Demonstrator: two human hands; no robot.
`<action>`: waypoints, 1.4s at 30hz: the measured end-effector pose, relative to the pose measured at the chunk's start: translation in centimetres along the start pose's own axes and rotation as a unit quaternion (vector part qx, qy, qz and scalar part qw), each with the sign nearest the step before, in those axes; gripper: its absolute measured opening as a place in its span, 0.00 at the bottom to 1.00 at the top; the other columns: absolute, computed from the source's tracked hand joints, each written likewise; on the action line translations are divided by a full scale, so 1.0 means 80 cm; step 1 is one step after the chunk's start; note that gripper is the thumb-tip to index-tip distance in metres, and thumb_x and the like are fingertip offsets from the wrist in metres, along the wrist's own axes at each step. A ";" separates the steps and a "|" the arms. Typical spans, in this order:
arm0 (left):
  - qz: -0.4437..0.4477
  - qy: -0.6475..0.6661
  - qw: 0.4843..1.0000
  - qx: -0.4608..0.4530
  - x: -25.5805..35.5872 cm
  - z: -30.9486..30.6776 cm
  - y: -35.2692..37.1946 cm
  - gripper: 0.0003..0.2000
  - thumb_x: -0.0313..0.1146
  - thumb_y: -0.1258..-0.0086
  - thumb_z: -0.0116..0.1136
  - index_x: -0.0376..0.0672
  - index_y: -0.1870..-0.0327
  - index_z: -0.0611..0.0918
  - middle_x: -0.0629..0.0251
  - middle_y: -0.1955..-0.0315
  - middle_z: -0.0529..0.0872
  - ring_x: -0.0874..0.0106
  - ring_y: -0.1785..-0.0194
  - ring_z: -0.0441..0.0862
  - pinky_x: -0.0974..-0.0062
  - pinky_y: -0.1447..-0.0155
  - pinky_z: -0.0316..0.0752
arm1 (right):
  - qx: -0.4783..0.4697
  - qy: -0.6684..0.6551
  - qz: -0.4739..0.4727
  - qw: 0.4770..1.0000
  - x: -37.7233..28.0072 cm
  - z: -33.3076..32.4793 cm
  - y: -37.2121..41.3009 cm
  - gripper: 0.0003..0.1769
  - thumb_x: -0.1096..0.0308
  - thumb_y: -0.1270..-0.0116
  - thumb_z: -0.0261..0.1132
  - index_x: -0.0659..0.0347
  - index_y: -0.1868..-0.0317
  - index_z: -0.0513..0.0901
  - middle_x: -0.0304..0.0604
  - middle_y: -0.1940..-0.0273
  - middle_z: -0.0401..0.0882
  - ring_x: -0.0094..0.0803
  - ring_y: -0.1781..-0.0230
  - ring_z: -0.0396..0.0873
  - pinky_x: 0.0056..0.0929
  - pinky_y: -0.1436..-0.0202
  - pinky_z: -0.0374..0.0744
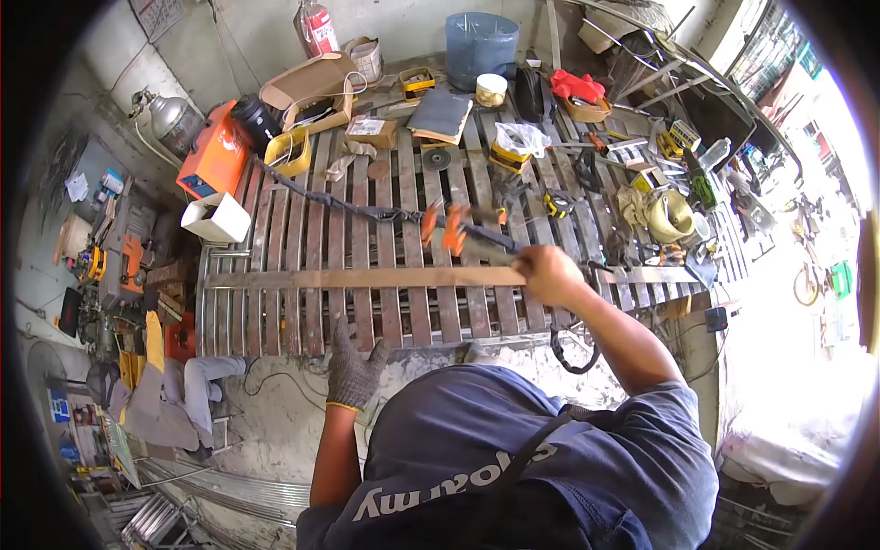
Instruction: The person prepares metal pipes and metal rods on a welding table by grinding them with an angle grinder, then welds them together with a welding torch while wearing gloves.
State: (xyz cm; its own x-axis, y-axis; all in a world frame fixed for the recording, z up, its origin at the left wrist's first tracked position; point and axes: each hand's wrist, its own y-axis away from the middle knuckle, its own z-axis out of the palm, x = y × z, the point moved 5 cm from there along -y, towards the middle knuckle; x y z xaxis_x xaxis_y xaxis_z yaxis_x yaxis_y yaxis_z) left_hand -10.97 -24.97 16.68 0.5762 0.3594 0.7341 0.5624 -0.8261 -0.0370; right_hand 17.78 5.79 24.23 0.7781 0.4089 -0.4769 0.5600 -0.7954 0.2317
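My right hand [550, 275], bare, is closed at the end of the visible stretch of a black cable [495, 238] that runs across the slatted metal table [367, 316]. Beside the cable are orange clamp handles [452, 229], smeared by motion. Under my right hand, a long flat metal bar [403, 278] lies across the slats. My left hand [356, 367] wears a grey knit glove. Its fingers are spread at the table's front edge, with nothing in them. A loop of black cable [575, 367] hangs off the edge below my right forearm.
An orange machine [213, 151] and a white container [216, 220] stand at the table's left. Toward the back are a blue bucket [481, 46], a dark book [440, 116] and a cutting disc [436, 159]. A tape measure [557, 203] and yellow-green helmet-like shell [670, 216] lie right.
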 end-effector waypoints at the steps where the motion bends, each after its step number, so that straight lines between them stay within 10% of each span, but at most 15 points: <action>1: -0.020 -0.013 1.000 -0.008 -0.004 0.003 -0.002 0.53 0.51 0.28 0.77 0.29 0.14 0.56 0.33 0.30 0.80 0.43 0.32 0.86 0.51 0.30 0.80 | 0.044 -0.039 0.007 0.998 0.028 -0.008 -0.020 0.18 0.54 0.21 0.66 0.62 0.50 0.92 0.63 0.57 0.91 0.62 0.51 0.90 0.54 0.47 0.85; 6: -0.066 -0.056 0.996 0.006 -0.038 0.035 -0.003 0.51 0.51 0.26 0.74 0.29 0.15 0.56 0.32 0.30 0.80 0.40 0.33 0.85 0.51 0.30 0.80 | 0.269 -0.143 0.125 0.944 0.159 0.020 -0.157 0.19 0.58 0.19 0.64 0.70 0.52 0.90 0.67 0.62 0.89 0.62 0.60 0.90 0.54 0.53 0.83; 8: -0.167 -0.040 0.985 -0.024 -0.025 0.041 0.001 0.51 0.51 0.26 0.74 0.29 0.14 0.57 0.32 0.30 0.80 0.40 0.34 0.86 0.51 0.31 0.81 | 0.304 -0.221 0.189 0.907 0.194 0.051 -0.227 0.19 0.61 0.16 0.64 0.74 0.57 0.86 0.61 0.68 0.87 0.44 0.70 0.87 0.49 0.63 0.83; 11: -0.228 -0.028 0.973 -0.040 -0.013 0.054 0.002 0.51 0.51 0.26 0.74 0.31 0.14 0.57 0.34 0.30 0.81 0.43 0.37 0.88 0.51 0.34 0.83 | 0.320 -0.267 -0.008 0.909 0.273 0.121 -0.375 0.15 0.65 0.13 0.61 0.71 0.57 0.81 0.54 0.70 0.87 0.42 0.76 0.87 0.42 0.72 0.83; 13: -0.260 -0.002 0.966 -0.013 -0.022 0.062 0.013 0.52 0.52 0.26 0.75 0.31 0.14 0.57 0.35 0.30 0.81 0.45 0.38 0.89 0.52 0.35 0.84 | 0.305 -0.660 0.195 0.659 0.203 0.105 -0.374 0.12 0.68 0.11 0.59 0.68 0.55 0.76 0.49 0.69 0.86 0.41 0.77 0.88 0.38 0.77 0.85; 16: -0.308 0.002 0.951 0.009 -0.042 0.072 0.041 0.51 0.53 0.27 0.75 0.32 0.15 0.58 0.39 0.30 0.83 0.48 0.40 0.90 0.53 0.37 0.85 | 0.337 -0.664 0.219 0.631 0.185 0.112 -0.423 0.16 0.64 0.13 0.61 0.74 0.48 0.78 0.54 0.64 0.87 0.44 0.72 0.91 0.38 0.73 0.90; 19: -0.379 -0.027 0.925 0.013 -0.045 0.078 0.068 0.50 0.53 0.27 0.75 0.33 0.15 0.59 0.41 0.30 0.84 0.49 0.40 0.91 0.53 0.35 0.84 | 0.339 -0.549 0.276 0.713 0.265 0.187 -0.555 0.17 0.62 0.17 0.64 0.73 0.47 0.83 0.53 0.63 0.88 0.43 0.72 0.90 0.39 0.73 0.88; 23: -0.459 -0.074 0.886 -0.003 -0.020 0.081 0.094 0.50 0.53 0.28 0.74 0.34 0.15 0.60 0.42 0.30 0.84 0.49 0.41 0.92 0.52 0.34 0.83 | 0.319 -0.514 0.425 0.674 0.248 0.145 -0.576 0.23 0.57 0.18 0.63 0.71 0.60 0.90 0.50 0.65 0.92 0.42 0.69 0.90 0.42 0.66 0.86; 32: -0.449 -0.100 0.888 0.010 -0.008 0.090 0.075 0.49 0.52 0.27 0.75 0.32 0.16 0.60 0.42 0.33 0.85 0.49 0.44 0.92 0.52 0.39 0.85 | 0.261 -0.615 0.329 0.667 0.276 0.126 -0.699 0.16 0.58 0.26 0.71 0.60 0.48 0.92 0.49 0.47 0.94 0.45 0.48 0.93 0.43 0.51 0.87; 35: -0.435 -0.089 0.896 0.004 0.003 0.094 0.049 0.48 0.50 0.27 0.76 0.33 0.16 0.62 0.42 0.32 0.84 0.49 0.43 0.91 0.53 0.39 0.85 | 0.308 -0.483 0.373 0.731 0.259 0.102 -0.678 0.15 0.56 0.28 0.75 0.53 0.47 0.95 0.42 0.44 0.95 0.38 0.44 0.94 0.36 0.51 0.89; 37: -0.428 -0.089 0.899 -0.001 0.011 0.098 0.041 0.49 0.50 0.27 0.76 0.33 0.15 0.62 0.41 0.31 0.84 0.49 0.41 0.90 0.53 0.38 0.86 | 0.117 0.014 0.256 0.959 0.253 0.086 -0.683 0.16 0.55 0.30 0.77 0.53 0.47 0.95 0.38 0.44 0.95 0.35 0.43 0.94 0.32 0.51 0.89; 38: -0.426 -0.094 0.900 -0.005 0.016 0.099 0.038 0.49 0.51 0.28 0.76 0.32 0.15 0.62 0.41 0.31 0.83 0.49 0.41 0.90 0.53 0.38 0.85 | 0.002 0.271 0.155 0.950 0.248 0.091 -0.680 0.17 0.54 0.30 0.78 0.52 0.47 0.96 0.36 0.43 0.95 0.34 0.43 0.94 0.30 0.51 0.89; 40: -0.426 -0.104 0.899 -0.010 0.025 0.101 0.036 0.50 0.51 0.28 0.77 0.32 0.15 0.61 0.41 0.30 0.83 0.48 0.40 0.90 0.53 0.38 0.85 | 0.015 0.265 0.180 0.947 0.242 0.063 -0.647 0.19 0.50 0.30 0.77 0.52 0.48 0.96 0.31 0.47 0.96 0.30 0.45 0.94 0.32 0.54 0.89; 41: -0.437 -0.101 0.894 -0.021 0.027 0.102 0.041 0.50 0.52 0.28 0.76 0.32 0.15 0.61 0.40 0.29 0.82 0.48 0.39 0.90 0.53 0.36 0.85 | 0.133 0.024 0.374 0.917 0.323 0.108 -0.689 0.18 0.47 0.28 0.76 0.50 0.49 0.96 0.32 0.49 0.97 0.31 0.46 0.95 0.35 0.57 0.89; 42: -0.447 -0.098 0.889 -0.029 0.026 0.104 0.044 0.50 0.53 0.28 0.76 0.31 0.15 0.61 0.40 0.28 0.81 0.47 0.37 0.89 0.53 0.34 0.84 | 0.061 0.150 0.293 0.942 0.327 0.086 -0.693 0.16 0.52 0.27 0.75 0.51 0.49 0.96 0.34 0.49 0.97 0.34 0.48 0.95 0.38 0.57 0.90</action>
State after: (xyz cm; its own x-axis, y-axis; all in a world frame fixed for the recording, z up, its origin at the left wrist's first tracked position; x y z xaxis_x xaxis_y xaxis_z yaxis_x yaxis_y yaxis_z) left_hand -2.86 -23.52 12.48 0.0100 0.9472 0.3206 0.8193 -0.1916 0.5404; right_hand 5.09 57.51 -6.96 0.9992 -0.0226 -0.0326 -0.0128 -0.9619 0.2732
